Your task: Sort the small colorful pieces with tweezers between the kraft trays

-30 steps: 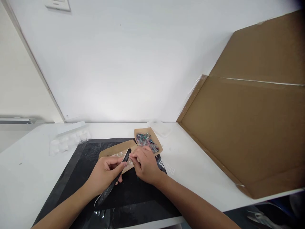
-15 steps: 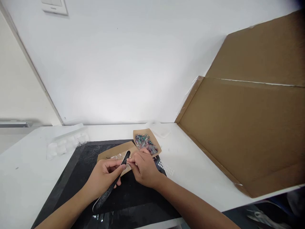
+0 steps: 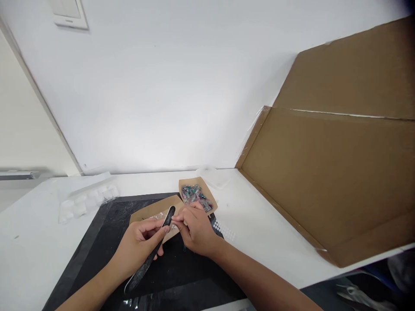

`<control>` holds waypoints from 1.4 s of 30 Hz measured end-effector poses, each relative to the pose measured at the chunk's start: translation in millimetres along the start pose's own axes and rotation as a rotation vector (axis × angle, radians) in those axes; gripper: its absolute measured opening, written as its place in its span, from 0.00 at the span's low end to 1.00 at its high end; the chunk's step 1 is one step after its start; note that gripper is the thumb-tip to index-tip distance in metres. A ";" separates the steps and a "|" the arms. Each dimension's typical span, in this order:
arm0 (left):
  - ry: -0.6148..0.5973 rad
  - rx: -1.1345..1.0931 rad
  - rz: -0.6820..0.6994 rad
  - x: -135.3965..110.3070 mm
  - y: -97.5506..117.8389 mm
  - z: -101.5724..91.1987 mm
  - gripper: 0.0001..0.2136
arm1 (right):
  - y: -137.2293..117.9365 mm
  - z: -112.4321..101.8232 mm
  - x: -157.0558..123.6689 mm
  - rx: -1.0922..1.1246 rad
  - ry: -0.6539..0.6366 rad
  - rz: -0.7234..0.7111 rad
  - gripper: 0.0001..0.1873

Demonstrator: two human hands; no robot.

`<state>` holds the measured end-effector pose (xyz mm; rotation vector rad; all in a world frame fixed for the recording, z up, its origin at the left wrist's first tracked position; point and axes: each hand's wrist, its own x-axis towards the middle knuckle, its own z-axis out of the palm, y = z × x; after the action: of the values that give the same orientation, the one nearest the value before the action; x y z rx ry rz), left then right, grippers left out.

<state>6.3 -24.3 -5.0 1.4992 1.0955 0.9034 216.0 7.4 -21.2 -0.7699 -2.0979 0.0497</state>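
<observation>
My left hand is closed around a long black nail file, its upper tip pointing at the fingers of my right hand. Those fingers are pinched on a tiny piece that I cannot make out, held against the file's tip. Both hands hover over a black mat. Just behind them lies a brown card with small clear pieces on it. A second brown card beyond carries a heap of small teal and purple pieces.
A clear plastic compartment tray lies at the left on the white table. A sheet of small white dots sits right of the mat. A large flattened cardboard box leans at the right. White wall behind.
The view has shifted slightly, so everything sits a little further left and lower. Both hands keep the same hold at the file's tip.
</observation>
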 end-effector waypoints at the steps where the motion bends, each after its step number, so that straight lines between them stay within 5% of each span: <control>1: 0.003 -0.001 0.002 0.0 0.7 0.1 0.20 | 0.0 0.1 0.0 -0.017 0.020 0.014 0.03; 19: 0.006 -0.018 0.020 -3.4 6.5 2.5 0.20 | 1.7 2.5 -1.0 -0.010 -0.009 -0.001 0.05; 27: 0.057 -0.054 0.014 -3.0 13.8 -0.5 0.20 | 14.6 -1.1 -2.6 0.155 0.155 0.206 0.03; 34: 0.007 -0.026 0.019 -1.0 4.6 0.5 0.20 | 1.1 1.3 -3.9 0.210 0.143 0.116 0.02; 42: -0.006 0.020 0.010 -2.8 0.1 0.1 0.22 | 0.3 4.8 -5.0 0.179 0.179 0.170 0.02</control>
<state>5.5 -27.0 -4.9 1.5239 1.0966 0.8971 214.7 6.1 -27.9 -0.8113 -1.8277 0.2493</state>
